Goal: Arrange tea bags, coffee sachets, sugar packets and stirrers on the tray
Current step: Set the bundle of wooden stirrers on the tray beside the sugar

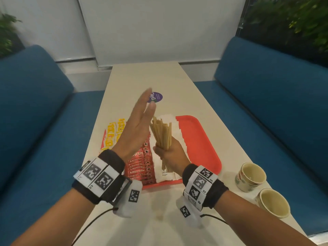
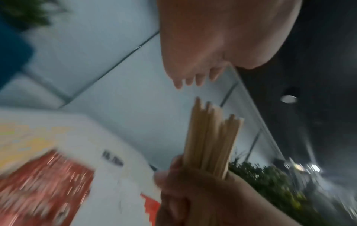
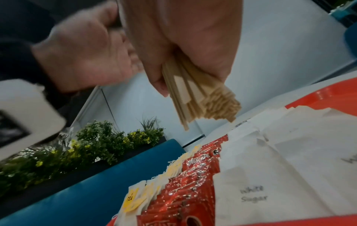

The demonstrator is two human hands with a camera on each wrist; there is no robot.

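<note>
1. Your right hand (image 1: 170, 155) is fisted round a bundle of stirrers (image 1: 162, 134), held upright above the tray (image 1: 198, 139); tops fan out unevenly.
2. Your left hand (image 1: 136, 128) is flat, fingers straight, holding nothing, raised just beside the stirrer tops; contact cannot be told.
3. On the tray, left to right: tea bags (image 1: 111, 134), red coffee sachets (image 1: 140, 166), white sugar packets (image 1: 166, 174). Right part of the tray is bare.
4. Two paper cups (image 1: 251, 175) stand on the table (image 1: 159, 77), right of the tray.
</note>
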